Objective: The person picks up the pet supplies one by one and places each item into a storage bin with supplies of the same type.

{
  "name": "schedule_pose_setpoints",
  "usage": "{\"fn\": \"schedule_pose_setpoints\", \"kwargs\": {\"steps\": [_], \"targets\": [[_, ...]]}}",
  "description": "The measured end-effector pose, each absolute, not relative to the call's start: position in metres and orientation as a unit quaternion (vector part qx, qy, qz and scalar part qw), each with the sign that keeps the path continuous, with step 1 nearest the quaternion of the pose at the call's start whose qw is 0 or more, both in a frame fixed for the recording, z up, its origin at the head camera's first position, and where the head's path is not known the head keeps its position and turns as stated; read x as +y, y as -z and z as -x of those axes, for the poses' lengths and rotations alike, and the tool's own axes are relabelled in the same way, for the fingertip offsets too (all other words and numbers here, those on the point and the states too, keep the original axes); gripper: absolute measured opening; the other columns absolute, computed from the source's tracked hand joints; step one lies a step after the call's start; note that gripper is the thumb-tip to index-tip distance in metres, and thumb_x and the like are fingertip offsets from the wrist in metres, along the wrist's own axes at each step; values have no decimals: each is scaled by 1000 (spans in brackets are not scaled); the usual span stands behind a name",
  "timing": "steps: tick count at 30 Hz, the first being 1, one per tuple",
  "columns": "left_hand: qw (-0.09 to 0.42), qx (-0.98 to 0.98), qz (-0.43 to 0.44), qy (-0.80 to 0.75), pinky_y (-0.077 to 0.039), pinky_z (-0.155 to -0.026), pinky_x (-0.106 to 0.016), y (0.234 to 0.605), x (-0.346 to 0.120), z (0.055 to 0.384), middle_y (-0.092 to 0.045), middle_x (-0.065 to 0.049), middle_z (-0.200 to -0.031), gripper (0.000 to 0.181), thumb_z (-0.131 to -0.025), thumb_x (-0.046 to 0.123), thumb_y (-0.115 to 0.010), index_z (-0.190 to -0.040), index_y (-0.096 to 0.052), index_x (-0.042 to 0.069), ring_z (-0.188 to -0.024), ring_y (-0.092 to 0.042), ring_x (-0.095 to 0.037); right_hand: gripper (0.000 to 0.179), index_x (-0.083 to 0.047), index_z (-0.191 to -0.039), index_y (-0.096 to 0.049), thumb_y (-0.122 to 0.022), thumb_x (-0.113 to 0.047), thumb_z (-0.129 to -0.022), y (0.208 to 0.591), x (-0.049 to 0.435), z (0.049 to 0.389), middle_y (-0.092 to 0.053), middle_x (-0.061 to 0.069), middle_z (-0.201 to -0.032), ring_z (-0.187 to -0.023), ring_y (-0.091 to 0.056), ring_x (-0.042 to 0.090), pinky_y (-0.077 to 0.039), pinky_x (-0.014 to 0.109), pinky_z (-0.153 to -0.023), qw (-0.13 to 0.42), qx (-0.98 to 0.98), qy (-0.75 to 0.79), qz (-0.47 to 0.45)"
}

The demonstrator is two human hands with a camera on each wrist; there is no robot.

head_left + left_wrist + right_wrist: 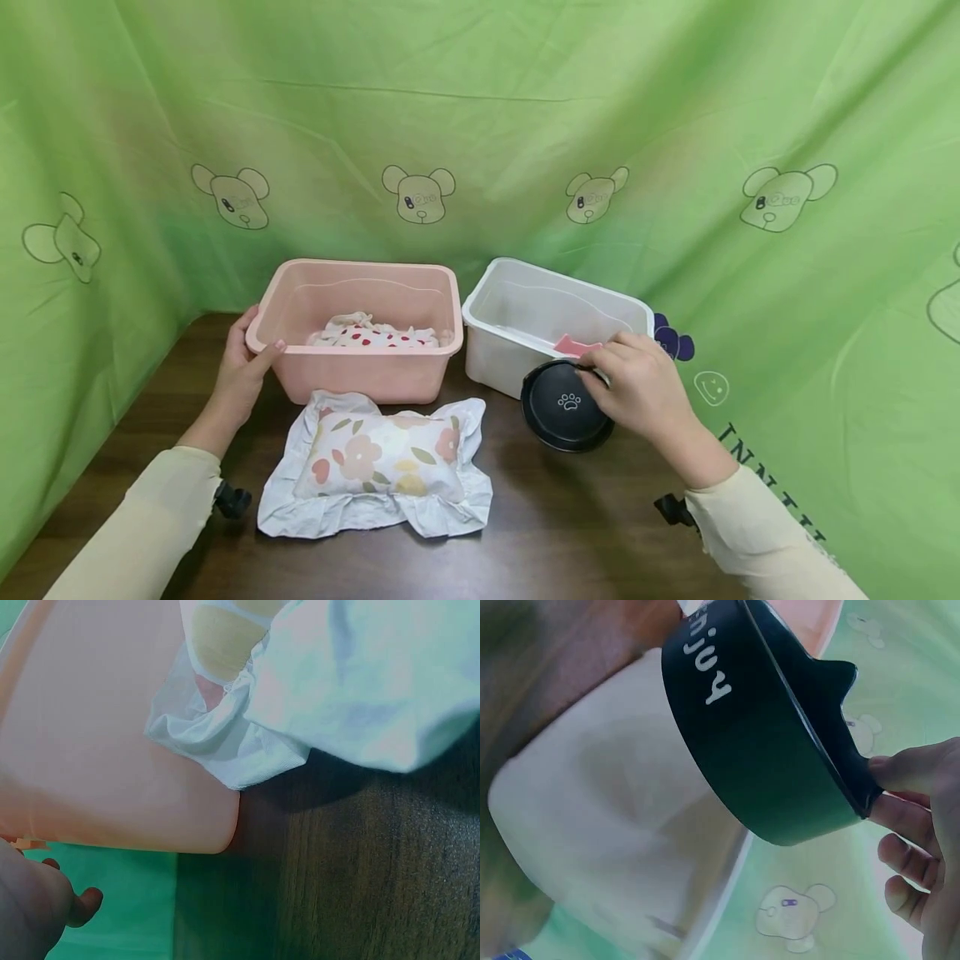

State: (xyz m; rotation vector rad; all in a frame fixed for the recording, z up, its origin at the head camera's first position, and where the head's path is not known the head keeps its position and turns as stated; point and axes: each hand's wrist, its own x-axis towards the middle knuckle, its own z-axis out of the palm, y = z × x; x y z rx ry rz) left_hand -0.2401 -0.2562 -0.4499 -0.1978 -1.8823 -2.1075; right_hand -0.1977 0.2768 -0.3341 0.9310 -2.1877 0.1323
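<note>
At the left, the person's left hand [246, 358] holds the front left corner of a pink bin [360, 375], its thumb at the rim and its fingers along the side. Inside the bin lies a white cloth thing with red spots [375, 336]. Just in front, a flowered pillow [378, 458] with a white frill lies flat on the dark wooden table [525, 542]. Right of the pink bin, set at an angle, stands a white bin [491, 358] with a pink piece [574, 345] in it. Before that bin's front wall is a black bowl [567, 406], steeply tilted, its paw print showing. At the right, the right hand [637, 379] pinches the bowl's rim between thumb and fingers; whether the bowl touches the white bin, I cannot tell.
</note>
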Motion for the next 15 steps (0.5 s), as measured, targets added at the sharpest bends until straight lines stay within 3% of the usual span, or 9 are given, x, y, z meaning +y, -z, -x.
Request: {"fn": "schedule_pose_setpoints", "kwargs": {"steps": [6, 15], "targets": [[152, -660, 67, 733, -40, -102, -8, 450, -259, 241, -23, -22, -162, 73, -101, 1, -58, -161, -16, 6, -141, -37, -24, 8, -10, -81, -73, -79, -8, -76, 310, 273, 202, -71, 0, -73, -72, -56, 23, -46, 43, -65, 371, -842, -42, -390], [153, -661, 65, 731, -39, -103, -8, 451, -258, 239, -24, -21, -163, 73, -102, 4, -59, -161, -18, 8, -142, -36, -24, 13, -9, -88, -75, -82, -11, -77, 283, 276, 213, -74, 4, -77, -76, -58, 27, -40, 40, -64, 365, -848, -5, -385]]}}
